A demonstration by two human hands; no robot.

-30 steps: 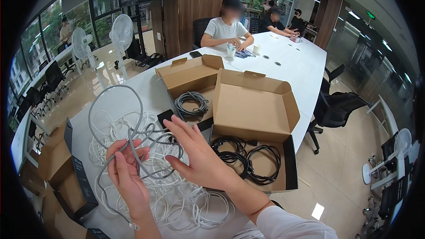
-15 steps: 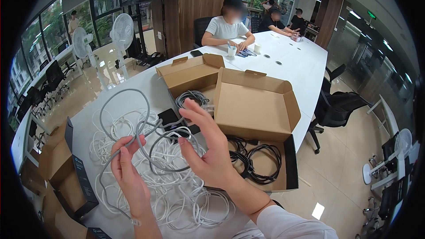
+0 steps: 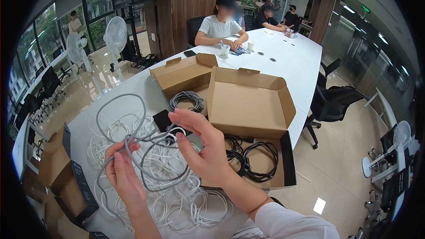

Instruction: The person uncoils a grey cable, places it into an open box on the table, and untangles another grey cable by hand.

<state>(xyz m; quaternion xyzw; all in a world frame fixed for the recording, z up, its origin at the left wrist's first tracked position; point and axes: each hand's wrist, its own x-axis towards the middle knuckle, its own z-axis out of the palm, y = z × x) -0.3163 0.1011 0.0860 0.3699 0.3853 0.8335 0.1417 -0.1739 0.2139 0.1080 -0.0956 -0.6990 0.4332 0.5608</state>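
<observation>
left hand point(image 3: 125, 175) has thumb and fingers closed on the gray cable point(image 3: 129, 137), whose loops rise above that grip and spread to its right. right hand point(image 3: 201, 147), beside those loops, holds thumb and fingers apart; whether it touches the strand, i cannot tell. white cables point(image 3: 152, 158) lie heaped beneath both hands. beyond the right hand, one open box point(image 3: 183, 71) contains a gray coil point(image 3: 175, 102).

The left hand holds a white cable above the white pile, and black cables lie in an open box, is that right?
Not quite: the head view shows the left hand holding a grey cable, not a white one. The rest is right.
</observation>
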